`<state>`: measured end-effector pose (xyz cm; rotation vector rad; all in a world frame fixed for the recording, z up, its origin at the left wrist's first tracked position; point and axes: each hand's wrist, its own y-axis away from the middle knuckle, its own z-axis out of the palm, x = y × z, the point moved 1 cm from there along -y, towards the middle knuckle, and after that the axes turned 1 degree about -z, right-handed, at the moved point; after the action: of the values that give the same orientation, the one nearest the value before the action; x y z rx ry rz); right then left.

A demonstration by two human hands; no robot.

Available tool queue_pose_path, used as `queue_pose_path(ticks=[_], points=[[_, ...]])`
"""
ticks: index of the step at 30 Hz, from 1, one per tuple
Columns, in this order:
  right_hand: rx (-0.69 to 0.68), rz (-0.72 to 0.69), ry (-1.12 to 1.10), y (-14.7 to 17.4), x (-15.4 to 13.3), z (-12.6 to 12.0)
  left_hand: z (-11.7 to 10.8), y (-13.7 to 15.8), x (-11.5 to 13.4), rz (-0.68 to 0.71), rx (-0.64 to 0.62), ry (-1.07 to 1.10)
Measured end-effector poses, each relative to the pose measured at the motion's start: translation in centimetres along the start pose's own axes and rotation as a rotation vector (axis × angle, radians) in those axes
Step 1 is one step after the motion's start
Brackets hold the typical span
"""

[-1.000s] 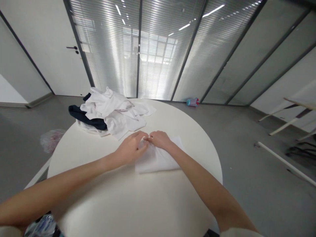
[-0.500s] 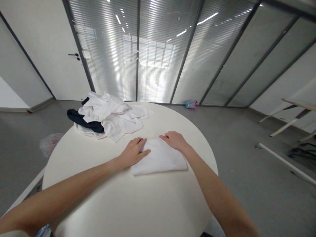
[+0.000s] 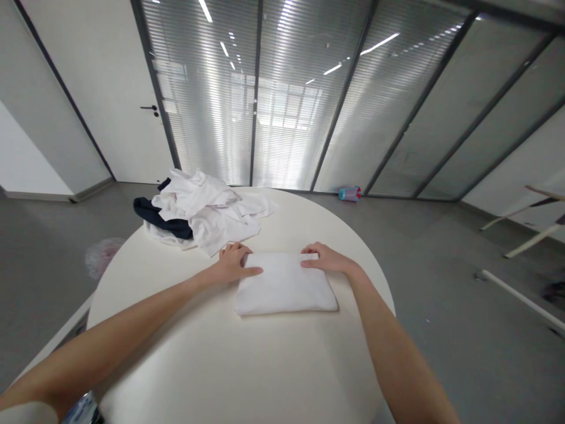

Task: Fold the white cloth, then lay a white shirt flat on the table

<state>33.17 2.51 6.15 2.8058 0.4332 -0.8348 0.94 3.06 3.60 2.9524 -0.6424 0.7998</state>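
Both hands (image 3: pixel 282 262) flat on folded cloth (image 3: pixel 285 284)

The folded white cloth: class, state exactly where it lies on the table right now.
The folded white cloth lies flat at the middle of the round white table, between the left hand and right hand, just right of the clothes pile.

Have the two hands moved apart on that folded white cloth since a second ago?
Yes. The left hand and right hand, formerly touching at the middle of the folded white cloth, now rest at its far corners on the round table.
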Motion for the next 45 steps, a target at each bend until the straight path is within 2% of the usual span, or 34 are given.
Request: queue_pose_path(ticks=[2,4,7,9,11,14,15,16,17,20,22,24,26,28,30,32,34,37,45], points=[[0.013,-0.031,-0.071,0.1,-0.5,-0.6,-0.7,-0.5,0.2,0.004,-0.039,0.076],[0.16,-0.068,-0.132,0.3,-1.9,-1.7,-2.0,-0.9,1.1,0.068,0.014,0.183],[0.509,-0.149,-0.138,1.9,-4.9,-3.8,-4.8,-1.0,2.8,0.343,0.28,0.232],[0.586,-0.212,-0.062,3.6,-6.3,-4.3,-5.9,-0.3,3.3,0.562,0.385,0.141],[0.466,-0.245,0.04,5.3,-6.7,-3.6,-6.0,0.9,3.2,0.726,0.331,0.005],[0.098,-0.177,0.068,7.1,-5.7,-1.3,-5.1,2.7,2.5,0.875,0.037,-0.129],[0.016,-0.146,0.047,7.3,-5.2,-0.7,-4.8,2.9,2.3,0.885,-0.052,-0.13],[-0.006,-0.124,0.032,7.3,-4.9,-0.3,-4.6,3.0,2.4,0.867,-0.097,-0.109],[0.041,-0.113,0.035,7.0,-4.7,-0.2,-4.5,2.7,2.7,0.826,-0.095,-0.077],[0.354,-0.124,0.122,4.6,-5.5,-0.6,-3.7,0.6,4.2,0.666,0.001,-0.046],[0.43,-0.144,0.193,2.5,-6.5,-0.3,-2.4,-1.0,5.3,0.592,0.007,-0.116],[0.361,-0.156,0.275,0.5,-7.0,0.9,-0.5,-2.1,5.9,0.542,0.001,-0.206],[0.279,-0.111,0.329,-0.8,-6.4,2.5,1.3,-2.4,6.0,0.507,0.031,-0.264],[0.247,-0.063,0.297,-1.4,-5.0,3.5,2.6,-2.2,5.7,0.489,0.07,-0.29],[0.26,-0.065,0.186,-1.1,-3.2,3.6,3.1,-1.8,5.4,0.482,0.084,-0.298],[0.231,-0.082,0.064,0.0,-1.7,2.7,3.1,-1.6,5.3,0.475,0.083,-0.298],[0.13,-0.077,-0.011,1.6,-0.7,1.6,2.9,-1.5,5.4,0.465,0.082,-0.297],[-0.013,-0.075,0.003,3.5,-0.4,0.6,2.7,-1.5,5.5,0.456,0.075,-0.292],[0.088,-0.029,-0.103,4.0,-2.4,0.2,1.5,-1.8,6.0,0.428,0.034,-0.277]])
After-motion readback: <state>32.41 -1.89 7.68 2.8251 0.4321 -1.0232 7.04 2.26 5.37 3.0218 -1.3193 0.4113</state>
